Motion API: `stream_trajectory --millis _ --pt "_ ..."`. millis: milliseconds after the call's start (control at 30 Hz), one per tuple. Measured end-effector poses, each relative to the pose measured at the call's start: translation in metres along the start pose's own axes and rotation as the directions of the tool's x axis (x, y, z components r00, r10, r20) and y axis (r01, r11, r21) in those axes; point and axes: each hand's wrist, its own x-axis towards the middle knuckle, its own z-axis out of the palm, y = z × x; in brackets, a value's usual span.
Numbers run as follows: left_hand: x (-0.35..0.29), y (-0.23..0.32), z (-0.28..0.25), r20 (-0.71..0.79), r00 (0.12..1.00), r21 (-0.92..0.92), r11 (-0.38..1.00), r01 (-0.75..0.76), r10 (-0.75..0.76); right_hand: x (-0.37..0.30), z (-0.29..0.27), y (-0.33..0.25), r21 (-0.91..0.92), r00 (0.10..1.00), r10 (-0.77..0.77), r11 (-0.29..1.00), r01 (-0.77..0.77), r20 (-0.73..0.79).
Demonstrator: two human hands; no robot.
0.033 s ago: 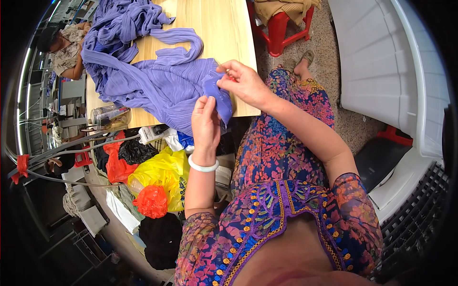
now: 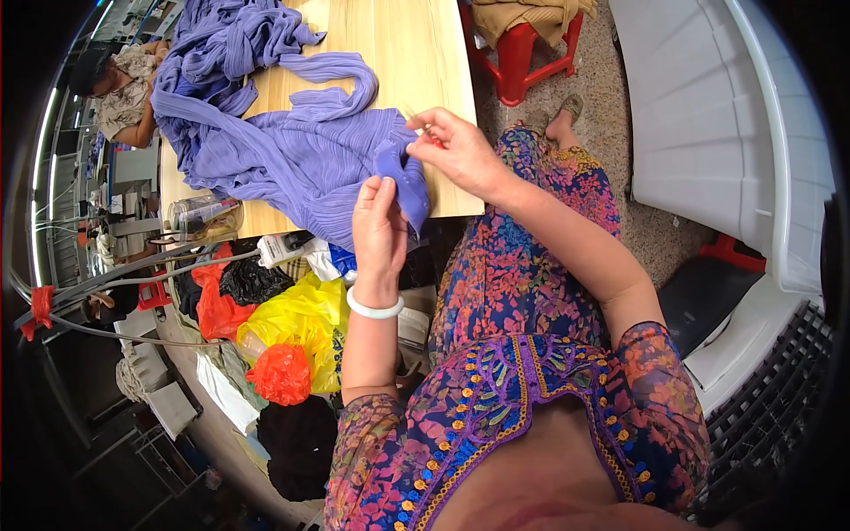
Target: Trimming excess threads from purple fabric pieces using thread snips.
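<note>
A purple pleated garment [image 2: 292,164] lies bunched across the wooden table, its near end hanging over the front edge. My left hand [image 2: 381,226] is closed, thumb against fingers, on a smooth purple edge piece [image 2: 410,199] of that garment. Just right of this piece, my right hand [image 2: 456,155] is closed around a small tool [image 2: 432,137] with a red part and thin pale tips pointing away from me. Its exact kind is too small to make out. The tips are apart from the piece in my left hand. A white bangle [image 2: 375,307] circles my left wrist.
Beside the garment on the table [image 2: 390,53] lies a clear jar [image 2: 204,215]. Below its edge are a white power strip [image 2: 283,249], a yellow bag [image 2: 301,323] and red bags. A red stool [image 2: 515,66] stands beyond; another person [image 2: 124,97] sits at the far left.
My right hand has drawn slightly back to the right from the garment's edge, and the tool's tips now show. My left hand has shifted a little left, still gripping the edge piece.
</note>
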Motion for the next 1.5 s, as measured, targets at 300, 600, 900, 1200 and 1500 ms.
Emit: stream_trajectory --millis 300,600,900,1200,1500 --pt "0.011 0.016 0.006 0.066 0.998 0.012 1.000 0.008 -0.009 -0.016 -0.024 0.000 -0.269 0.988 -0.122 0.959 0.093 -0.093" --pt "0.007 0.010 0.012 0.008 0.998 0.123 0.990 -0.065 0.065 -0.034 -0.010 -0.027 -0.349 0.989 -0.136 0.925 0.149 0.061" --pt "-0.002 0.001 0.018 0.019 0.995 0.274 0.957 -0.097 0.095 -0.025 -0.004 -0.014 -0.282 0.993 -0.118 0.953 0.114 0.000" --pt "-0.003 0.000 0.010 0.009 0.999 0.228 0.973 -0.035 0.034 -0.016 -0.012 -0.003 -0.272 0.986 -0.149 0.954 0.125 -0.069" --pt "0.004 0.005 0.002 -0.043 0.998 0.039 0.998 0.046 -0.044 -0.038 -0.019 -0.015 -0.479 0.979 -0.149 0.855 0.200 0.142"
